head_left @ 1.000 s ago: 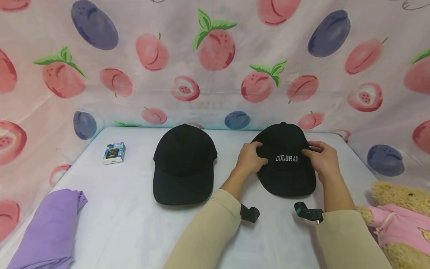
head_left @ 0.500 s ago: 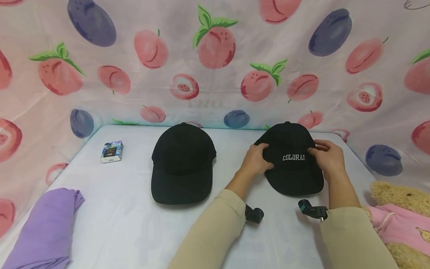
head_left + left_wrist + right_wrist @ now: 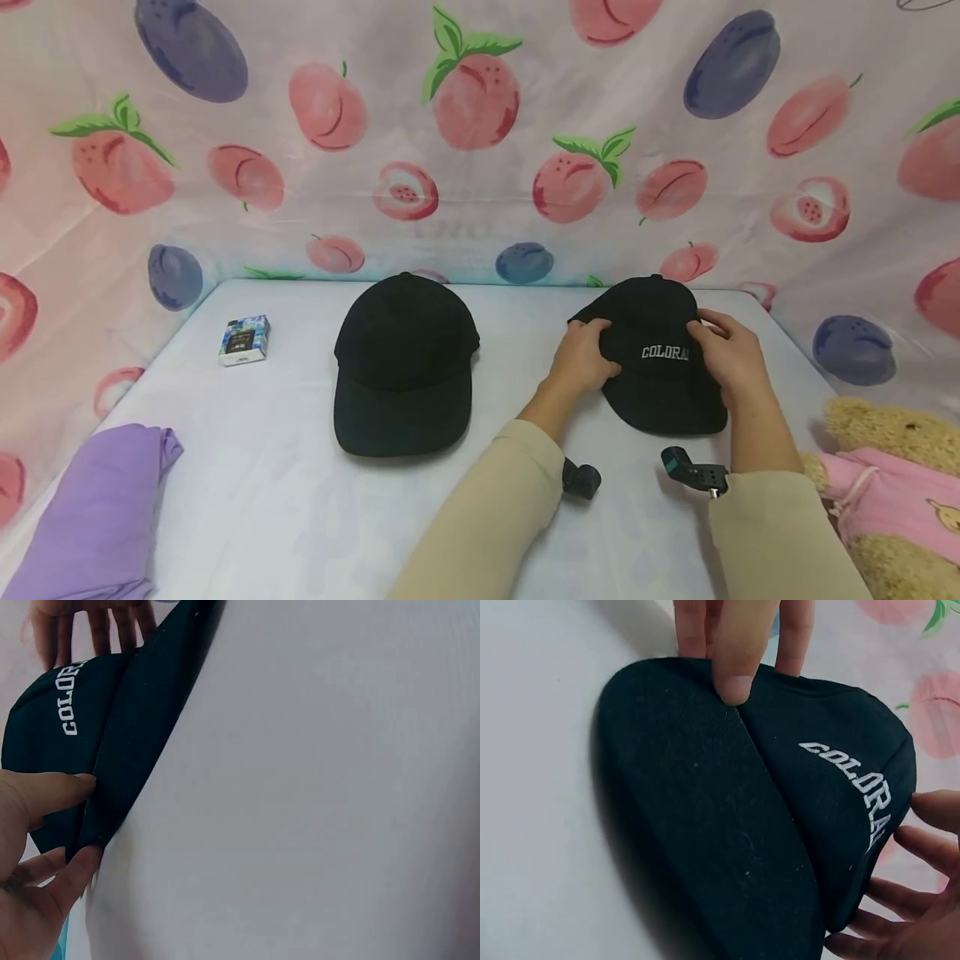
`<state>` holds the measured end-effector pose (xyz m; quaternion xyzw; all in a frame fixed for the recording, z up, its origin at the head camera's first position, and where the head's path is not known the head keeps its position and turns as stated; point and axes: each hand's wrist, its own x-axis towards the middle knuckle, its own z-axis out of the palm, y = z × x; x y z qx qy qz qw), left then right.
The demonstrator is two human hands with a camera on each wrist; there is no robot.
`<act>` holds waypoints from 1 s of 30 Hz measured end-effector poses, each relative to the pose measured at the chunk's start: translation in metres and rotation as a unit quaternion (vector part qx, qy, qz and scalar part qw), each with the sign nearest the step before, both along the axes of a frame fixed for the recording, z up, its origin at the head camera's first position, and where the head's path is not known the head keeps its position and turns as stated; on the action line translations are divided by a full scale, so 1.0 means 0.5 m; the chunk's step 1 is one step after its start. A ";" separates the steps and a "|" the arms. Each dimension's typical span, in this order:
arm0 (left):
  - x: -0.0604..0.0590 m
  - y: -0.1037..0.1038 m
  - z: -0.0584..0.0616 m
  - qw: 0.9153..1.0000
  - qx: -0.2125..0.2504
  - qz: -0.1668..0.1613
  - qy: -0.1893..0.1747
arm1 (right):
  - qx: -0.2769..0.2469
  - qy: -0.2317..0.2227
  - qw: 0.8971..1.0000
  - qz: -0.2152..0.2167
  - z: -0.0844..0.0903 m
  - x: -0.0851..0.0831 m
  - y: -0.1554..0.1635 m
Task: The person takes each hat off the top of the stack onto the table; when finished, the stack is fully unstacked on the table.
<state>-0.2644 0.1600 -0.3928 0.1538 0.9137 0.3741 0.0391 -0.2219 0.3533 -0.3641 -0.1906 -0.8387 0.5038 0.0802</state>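
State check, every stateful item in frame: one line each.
Lettered cap: on the table, crown up, held at both sides.
Left hand: grips the cap's left side, fingers curled on the fabric.
Right hand: grips the cap's right side.
Plain black cap: resting crown up, untouched.
Purple cloth: folded, at the table's near left.
Small box: closed, lying flat.
Teddy bear: lying at the right edge, in a pink top.

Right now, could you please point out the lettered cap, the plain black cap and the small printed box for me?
lettered cap point(image 3: 663, 392): head view, on the brim below the lettering.
plain black cap point(image 3: 406, 333): head view, on the crown.
small printed box point(image 3: 243, 340): head view, on its top face.
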 end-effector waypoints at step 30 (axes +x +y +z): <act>0.018 0.028 -0.010 1.000 -0.016 -0.026 0.008 | 0.206 -0.020 0.977 0.048 -0.035 0.029 -0.002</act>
